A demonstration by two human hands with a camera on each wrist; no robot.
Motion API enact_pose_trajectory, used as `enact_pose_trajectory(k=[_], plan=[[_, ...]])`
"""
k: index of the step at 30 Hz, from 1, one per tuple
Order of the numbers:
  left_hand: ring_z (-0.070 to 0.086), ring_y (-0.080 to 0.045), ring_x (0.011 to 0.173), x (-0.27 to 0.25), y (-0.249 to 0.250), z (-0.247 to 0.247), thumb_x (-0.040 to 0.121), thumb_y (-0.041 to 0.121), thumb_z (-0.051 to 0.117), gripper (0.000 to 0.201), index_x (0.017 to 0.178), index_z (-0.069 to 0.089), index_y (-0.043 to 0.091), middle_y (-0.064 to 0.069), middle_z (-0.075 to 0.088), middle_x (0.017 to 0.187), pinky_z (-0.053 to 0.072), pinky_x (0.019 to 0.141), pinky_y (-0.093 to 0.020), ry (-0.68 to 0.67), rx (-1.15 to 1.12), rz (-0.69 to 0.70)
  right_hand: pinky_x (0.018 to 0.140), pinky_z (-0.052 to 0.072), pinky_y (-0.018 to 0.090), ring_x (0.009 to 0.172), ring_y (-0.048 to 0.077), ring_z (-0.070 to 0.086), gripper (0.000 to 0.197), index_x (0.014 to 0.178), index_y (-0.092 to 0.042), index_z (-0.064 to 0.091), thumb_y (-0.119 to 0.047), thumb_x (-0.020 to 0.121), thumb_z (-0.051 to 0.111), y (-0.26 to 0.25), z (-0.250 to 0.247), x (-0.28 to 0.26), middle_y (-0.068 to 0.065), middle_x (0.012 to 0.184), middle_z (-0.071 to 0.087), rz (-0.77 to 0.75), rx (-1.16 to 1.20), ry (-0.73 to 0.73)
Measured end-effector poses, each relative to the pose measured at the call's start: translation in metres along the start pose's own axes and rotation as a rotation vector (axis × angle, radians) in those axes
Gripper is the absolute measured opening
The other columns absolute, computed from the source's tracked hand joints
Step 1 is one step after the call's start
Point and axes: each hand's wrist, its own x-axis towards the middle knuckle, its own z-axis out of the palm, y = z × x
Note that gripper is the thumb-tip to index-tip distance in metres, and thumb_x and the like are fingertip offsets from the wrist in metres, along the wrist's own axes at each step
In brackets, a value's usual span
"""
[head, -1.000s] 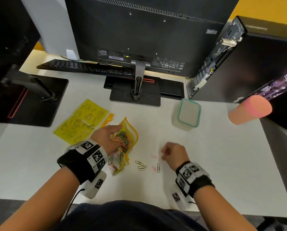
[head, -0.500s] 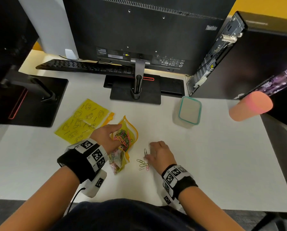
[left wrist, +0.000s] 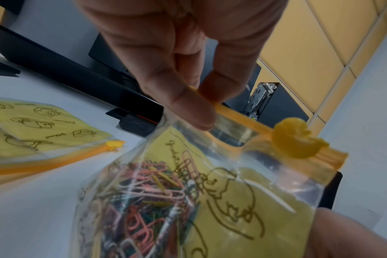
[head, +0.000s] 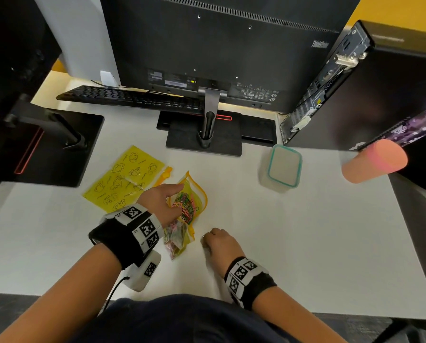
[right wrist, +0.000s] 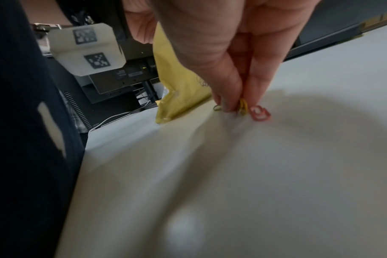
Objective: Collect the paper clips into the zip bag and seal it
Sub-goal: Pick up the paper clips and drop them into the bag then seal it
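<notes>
A clear zip bag (head: 194, 194) with yellow duck print and an orange zip track stands tilted on the white table, its mouth open. Several coloured paper clips (left wrist: 148, 190) lie inside it. My left hand (head: 161, 201) pinches the bag's orange track (left wrist: 239, 117) near the duck-shaped slider (left wrist: 295, 139). My right hand (head: 218, 242) is just right of the bag's bottom corner (right wrist: 177, 106), fingers curled down on the table and pinching loose paper clips (right wrist: 243, 107). A red clip (right wrist: 260, 113) lies against the fingertips.
A second, flat yellow zip bag (head: 123, 179) lies left of the open one. Behind stand a monitor base (head: 204, 137), keyboard (head: 123, 97) and a PC case (head: 355, 85). A lidded plastic box (head: 282, 168) and an orange cup (head: 374, 160) stand at right.
My right hand has swept leftward and toward me over the loose clips, gathering them under its curled fingers beside the bag. The left hand and bag have held still.
</notes>
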Motion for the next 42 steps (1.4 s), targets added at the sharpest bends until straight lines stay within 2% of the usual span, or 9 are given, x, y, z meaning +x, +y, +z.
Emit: enact_pose_trajectory(k=[5, 9, 14, 18, 22, 27, 29, 35, 42], plan=[[0.061, -0.027, 0.106, 0.0, 0.0, -0.002, 0.071, 0.009, 0.063, 0.055, 0.122, 0.054, 0.025, 0.0, 0.05, 0.137, 0.045, 0.092, -0.03, 0.007, 0.019, 0.005, 0.076, 0.047, 0.031, 0.093, 0.031, 0.059, 0.025, 0.096, -0.001, 0.059, 0.008, 0.078, 0.043, 0.009, -0.018, 0.007, 0.017, 0.101, 0.063, 0.197, 0.169, 0.097], [0.061, -0.028, 0.106, 0.0, 0.0, -0.002, 0.07, 0.009, 0.063, 0.056, 0.123, 0.053, 0.025, 0.001, 0.05, 0.137, 0.046, 0.093, -0.031, -0.003, 0.024, 0.007, 0.056, 0.046, 0.015, 0.058, 0.018, 0.055, 0.037, 0.063, -0.015, 0.064, 0.014, 0.072, 0.045, 0.022, -0.047, 0.012, 0.001, 0.062, 0.06, 0.384, 0.61, 0.268], [0.061, -0.029, 0.105, 0.0, 0.001, 0.0, 0.07, 0.01, 0.062, 0.057, 0.123, 0.052, 0.027, 0.002, 0.049, 0.138, 0.048, 0.093, -0.034, -0.014, 0.014, -0.003, 0.056, 0.052, 0.027, 0.052, 0.014, 0.054, 0.037, 0.064, -0.019, 0.059, 0.016, 0.074, 0.059, -0.014, -0.1, 0.018, 0.002, 0.059, 0.054, 0.175, 0.943, 0.359], [0.062, -0.029, 0.105, -0.001, 0.001, 0.0, 0.07, 0.011, 0.063, 0.057, 0.123, 0.052, 0.026, 0.001, 0.05, 0.137, 0.046, 0.091, -0.031, 0.001, 0.022, 0.005, 0.076, 0.053, 0.027, 0.071, 0.014, 0.06, 0.014, 0.084, -0.013, 0.072, -0.001, 0.079, 0.067, -0.041, -0.107, 0.028, 0.008, 0.077, 0.068, 0.037, 0.846, 0.349], [0.062, -0.029, 0.105, -0.002, -0.001, -0.005, 0.071, 0.008, 0.063, 0.055, 0.123, 0.053, 0.024, -0.005, 0.056, 0.131, 0.046, 0.092, -0.03, 0.025, -0.019, -0.017, 0.08, 0.05, 0.027, 0.078, 0.013, 0.06, 0.016, 0.098, -0.014, 0.071, -0.014, 0.084, 0.064, -0.015, -0.093, 0.02, 0.0, 0.083, 0.067, 0.164, 0.732, 0.5], [0.063, -0.027, 0.103, -0.003, -0.002, -0.01, 0.072, 0.01, 0.064, 0.055, 0.124, 0.052, 0.024, -0.01, 0.064, 0.121, 0.045, 0.09, -0.027, 0.055, -0.011, -0.047, 0.091, 0.045, 0.036, 0.11, 0.026, 0.049, 0.072, 0.12, -0.01, 0.05, -0.052, 0.066, 0.074, -0.012, -0.042, 0.003, 0.008, 0.118, 0.049, 0.243, 0.097, -0.078], [0.062, -0.027, 0.104, -0.004, 0.0, -0.009, 0.073, 0.009, 0.063, 0.054, 0.123, 0.052, 0.023, -0.008, 0.061, 0.125, 0.045, 0.09, -0.027, 0.069, -0.005, -0.041, 0.095, 0.045, 0.041, 0.117, 0.028, 0.04, 0.081, 0.128, -0.007, 0.042, -0.047, 0.066, 0.075, -0.024, -0.028, 0.002, 0.01, 0.125, 0.041, 0.167, 0.025, -0.14], [0.063, -0.029, 0.102, -0.008, 0.001, -0.006, 0.072, 0.006, 0.062, 0.054, 0.122, 0.054, 0.022, -0.01, 0.064, 0.121, 0.046, 0.089, -0.029, 0.083, -0.01, -0.049, 0.084, 0.046, 0.04, 0.109, 0.036, 0.049, 0.031, 0.114, 0.001, 0.054, -0.002, 0.083, 0.056, -0.032, -0.016, 0.004, 0.021, 0.117, 0.05, -0.005, -0.033, -0.119], [0.066, -0.027, 0.093, -0.01, -0.002, -0.009, 0.072, 0.006, 0.062, 0.053, 0.122, 0.054, 0.023, -0.012, 0.065, 0.117, 0.05, 0.089, -0.033, 0.104, -0.04, -0.087, 0.079, 0.048, 0.042, 0.102, 0.038, 0.052, 0.027, 0.109, 0.002, 0.057, 0.004, 0.083, 0.05, -0.036, -0.01, 0.006, 0.023, 0.109, 0.054, -0.157, -0.085, -0.122]])
